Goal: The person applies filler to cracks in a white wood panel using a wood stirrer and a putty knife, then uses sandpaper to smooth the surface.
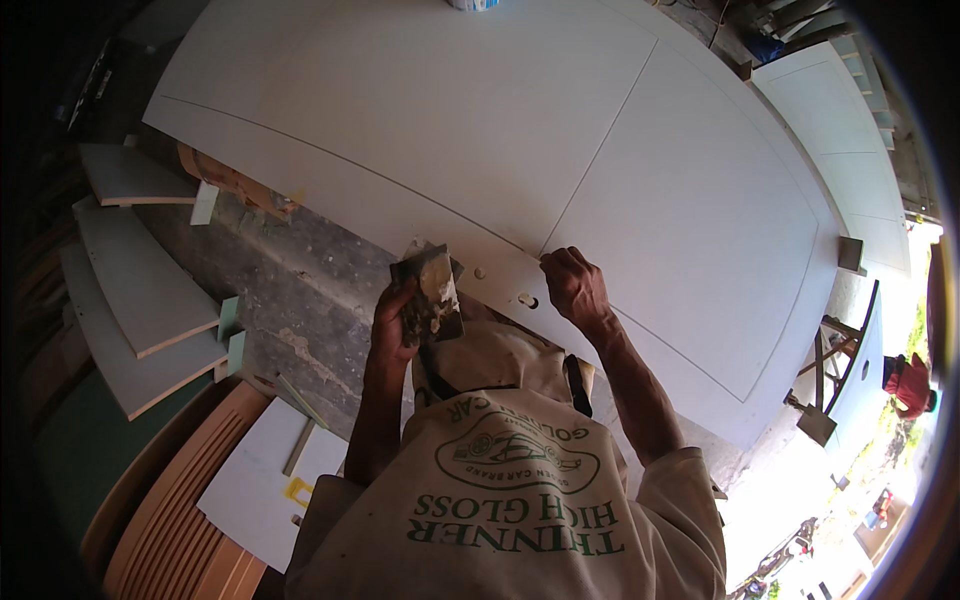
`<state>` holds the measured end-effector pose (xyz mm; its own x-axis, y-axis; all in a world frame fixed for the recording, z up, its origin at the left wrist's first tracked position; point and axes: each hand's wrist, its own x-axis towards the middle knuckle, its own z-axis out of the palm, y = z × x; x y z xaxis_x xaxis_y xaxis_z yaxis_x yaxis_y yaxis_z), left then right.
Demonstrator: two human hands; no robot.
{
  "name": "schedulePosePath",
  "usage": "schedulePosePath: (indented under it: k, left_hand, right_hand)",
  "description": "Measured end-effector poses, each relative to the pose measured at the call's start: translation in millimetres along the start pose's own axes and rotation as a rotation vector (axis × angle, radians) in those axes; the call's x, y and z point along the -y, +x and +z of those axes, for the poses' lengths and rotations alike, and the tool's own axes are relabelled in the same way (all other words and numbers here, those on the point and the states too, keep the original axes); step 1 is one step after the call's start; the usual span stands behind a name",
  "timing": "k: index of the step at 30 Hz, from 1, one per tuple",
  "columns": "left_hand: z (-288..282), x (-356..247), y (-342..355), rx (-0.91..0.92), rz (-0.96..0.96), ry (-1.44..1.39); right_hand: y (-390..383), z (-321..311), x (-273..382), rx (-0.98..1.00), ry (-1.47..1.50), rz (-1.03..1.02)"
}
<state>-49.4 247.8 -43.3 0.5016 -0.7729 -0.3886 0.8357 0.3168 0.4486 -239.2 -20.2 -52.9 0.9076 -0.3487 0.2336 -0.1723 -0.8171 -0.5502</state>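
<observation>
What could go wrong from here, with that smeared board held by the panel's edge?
Pale paste coats the board in the left hand unevenly; some might drop onto the panel or the floor.

The right hand is close to the hole, so it could smear any wet filler there; whether any is wet, I can't tell.

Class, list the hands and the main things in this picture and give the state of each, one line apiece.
Left hand: closed on the dark board
Dark board: held, smeared with pale filler
Right hand: fingers curled, contents hidden
Large pale panel: lying flat, grooved
Container: on the panel, cut off by the frame
Grey boards: overlapping
</observation>
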Motion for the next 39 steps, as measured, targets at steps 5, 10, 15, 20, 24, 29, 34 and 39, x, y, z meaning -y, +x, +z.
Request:
schedulePosePath:
  k: [5, 10, 15, 20, 24, 29, 34, 39]
  left_hand:
    - [-3.4, 1.2, 0.4, -0.024, 0.009, -0.013]
    - [-0.1, 0.4, 0.2, -0.023, 0.012, -0.01]
    - [-5.1, 1.3, -9.2, -0.066, 0.0, -0.017]
    - [-1.6, -2.3, -20.0, -0.115, 0.021, -0.016]
    - [3.4, -10.6, -22.4, -0.096, 0.02, -0.012]
    - [38.1, -19.0, -22.3, -0.18, 0.081, 0.069]
    - [55.6, -10.6, -34.2, -0.206, 0.126, 0.042]
    - [66.3, -5.8, -41.7, -0.274, 0.175, 0.048]
  right_hand:
    - [-19.9, -17.7, -9.7, 0.013, -0.014, 0.018]
    - [-66.6, -50.9, -29.4, 0.035, -0.039, 0.135]
    - [-112.9, -61.6, -27.3, -0.124, -0.062, 0.295]
    - [-118.6, -17.9, 1.5, -0.253, -0.105, 0.531]
    - [-65.2, 30.5, 35.0, -0.259, 0.043, 0.515]
    - [-26.2, 7.7, 88.3, 0.32, 0.664, 0.172]
    - [-49.8, -31.8, 18.8, -0.22, 0.349, 0.448]
    - [-121.6, -85.2, -133.6, -0.389, -0.361, 0.641]
